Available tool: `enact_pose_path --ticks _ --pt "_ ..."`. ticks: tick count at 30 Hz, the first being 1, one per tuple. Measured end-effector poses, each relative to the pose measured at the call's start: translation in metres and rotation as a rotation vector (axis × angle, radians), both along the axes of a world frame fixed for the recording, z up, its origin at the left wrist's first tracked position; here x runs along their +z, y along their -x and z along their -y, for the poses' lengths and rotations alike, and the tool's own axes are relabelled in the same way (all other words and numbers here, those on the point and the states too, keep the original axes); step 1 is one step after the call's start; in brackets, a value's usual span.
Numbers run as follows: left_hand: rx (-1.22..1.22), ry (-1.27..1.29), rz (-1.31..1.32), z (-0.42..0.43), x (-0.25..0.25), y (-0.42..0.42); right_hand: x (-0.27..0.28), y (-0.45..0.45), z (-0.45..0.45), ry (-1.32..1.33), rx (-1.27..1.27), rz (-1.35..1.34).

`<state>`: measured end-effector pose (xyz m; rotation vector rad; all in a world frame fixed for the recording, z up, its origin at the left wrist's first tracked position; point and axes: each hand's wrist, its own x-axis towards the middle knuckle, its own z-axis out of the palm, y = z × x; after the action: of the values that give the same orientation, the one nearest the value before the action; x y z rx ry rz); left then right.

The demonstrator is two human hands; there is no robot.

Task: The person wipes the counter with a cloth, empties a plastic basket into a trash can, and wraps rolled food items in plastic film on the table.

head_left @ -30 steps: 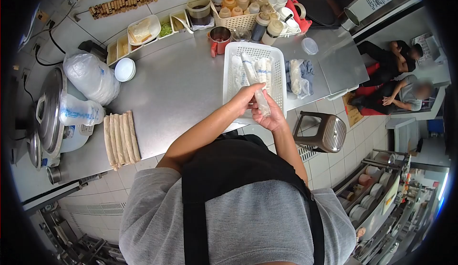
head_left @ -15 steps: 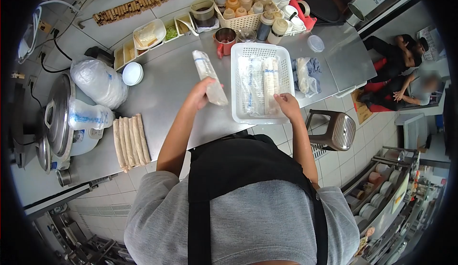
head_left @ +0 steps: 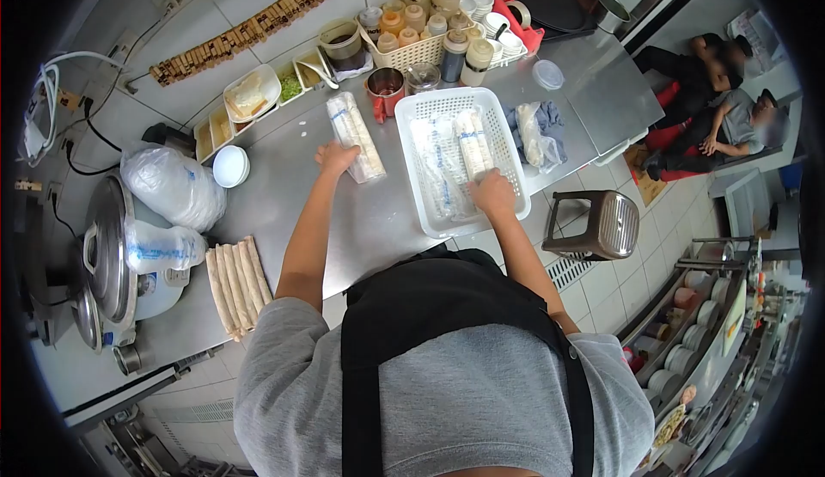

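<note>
My left hand [head_left: 337, 158] is closed on the lower left edge of a long clear plastic packet of white food pieces [head_left: 354, 133], which lies on the steel table left of a white basket [head_left: 412, 186]. Inside the basket, my right hand [head_left: 493, 193] has its fingers closed round the near end of a second such packet [head_left: 473, 140]. That packet's far end points away from me. Beside it in the basket lies clear plastic with blue print [head_left: 440, 163]. Both thumbs are partly hidden.
Several pale dough rolls [head_left: 238, 286] lie at the table's left front. A red cup [head_left: 385, 99] and sauce bottles [head_left: 415, 17] stand behind the basket. To its right, a bagged item [head_left: 537, 137] rests on a blue cloth. A stool [head_left: 614, 223] stands right; two people sit beyond.
My left hand has brought its packet down flat onto the table, turning it more upright in view. My right hand has moved from the packet's side to its near end. The camera view has shifted slightly.
</note>
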<state>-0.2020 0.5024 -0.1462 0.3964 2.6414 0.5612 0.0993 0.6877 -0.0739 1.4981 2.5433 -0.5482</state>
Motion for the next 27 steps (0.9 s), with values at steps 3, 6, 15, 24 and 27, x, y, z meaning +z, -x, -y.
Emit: enact_pose_path --ticks 3,6,15,24,27 --pt "0.141 0.005 0.031 0.0 0.011 0.0 0.006 0.009 -0.002 0.024 -0.018 0.071" --pt "0.254 0.066 -0.109 -0.013 0.06 -0.035 -0.011 0.018 -0.006 -0.068 0.008 0.135" --pt "-0.168 -0.831 0.441 -0.114 0.048 -0.189 -0.026 0.026 -0.002 -0.231 0.039 0.225" --pt "0.177 -0.729 1.14 -0.137 0.011 -0.183 0.01 0.011 -0.003 -0.1 0.067 0.169" --pt "0.104 -0.724 1.257 -0.138 0.018 -0.181 0.021 0.01 -0.008 0.071 0.019 0.087"
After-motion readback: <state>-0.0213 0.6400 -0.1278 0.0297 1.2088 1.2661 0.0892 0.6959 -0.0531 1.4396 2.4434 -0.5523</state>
